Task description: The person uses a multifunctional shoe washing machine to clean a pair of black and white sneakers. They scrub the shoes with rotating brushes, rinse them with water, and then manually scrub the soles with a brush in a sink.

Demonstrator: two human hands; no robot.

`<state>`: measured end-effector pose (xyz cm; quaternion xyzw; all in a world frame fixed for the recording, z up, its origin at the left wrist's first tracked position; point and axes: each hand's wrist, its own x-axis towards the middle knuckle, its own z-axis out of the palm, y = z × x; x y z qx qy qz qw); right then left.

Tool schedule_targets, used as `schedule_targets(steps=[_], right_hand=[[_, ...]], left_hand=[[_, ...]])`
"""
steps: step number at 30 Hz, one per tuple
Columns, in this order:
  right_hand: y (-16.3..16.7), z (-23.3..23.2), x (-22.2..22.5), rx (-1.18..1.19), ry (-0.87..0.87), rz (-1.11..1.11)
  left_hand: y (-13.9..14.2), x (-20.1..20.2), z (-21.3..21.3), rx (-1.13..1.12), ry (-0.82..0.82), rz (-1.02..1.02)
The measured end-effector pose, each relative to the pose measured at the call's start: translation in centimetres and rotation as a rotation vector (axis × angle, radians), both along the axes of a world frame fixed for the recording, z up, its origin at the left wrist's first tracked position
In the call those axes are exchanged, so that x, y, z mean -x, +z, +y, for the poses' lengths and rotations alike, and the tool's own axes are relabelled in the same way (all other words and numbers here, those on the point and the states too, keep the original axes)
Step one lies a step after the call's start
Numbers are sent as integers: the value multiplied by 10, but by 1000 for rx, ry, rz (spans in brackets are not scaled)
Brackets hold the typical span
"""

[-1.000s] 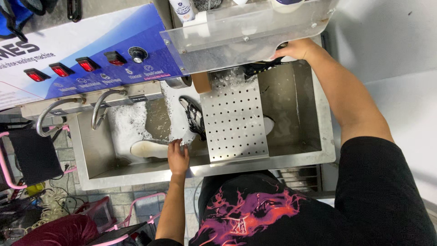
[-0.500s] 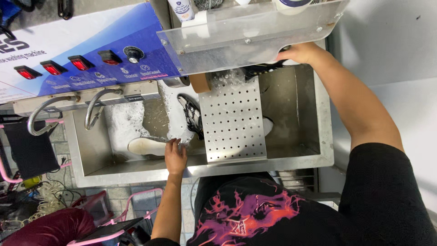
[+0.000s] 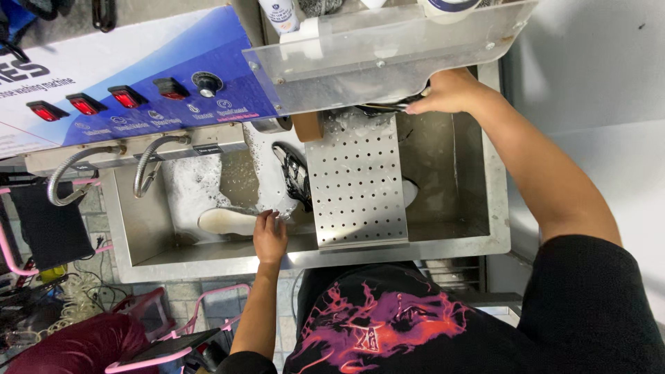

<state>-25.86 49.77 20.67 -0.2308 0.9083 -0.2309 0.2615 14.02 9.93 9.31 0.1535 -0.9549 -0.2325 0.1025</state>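
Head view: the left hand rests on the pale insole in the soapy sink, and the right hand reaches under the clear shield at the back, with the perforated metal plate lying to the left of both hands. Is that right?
Not quite. In the head view the perforated metal plate lies between the hands, not left of both. The left hand does touch the pale insole in the soapy sink, and the right hand does reach under the clear shield.
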Motion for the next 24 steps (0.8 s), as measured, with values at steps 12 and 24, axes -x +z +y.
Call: schedule_targets(steps=[12, 24], right_hand=[[5, -4, 5, -538, 132, -145], [-59, 11, 43, -424, 103, -170]], left_hand=[[-6, -2, -7, -11, 4, -9], [-6, -5, -4, -24, -2, -43]])
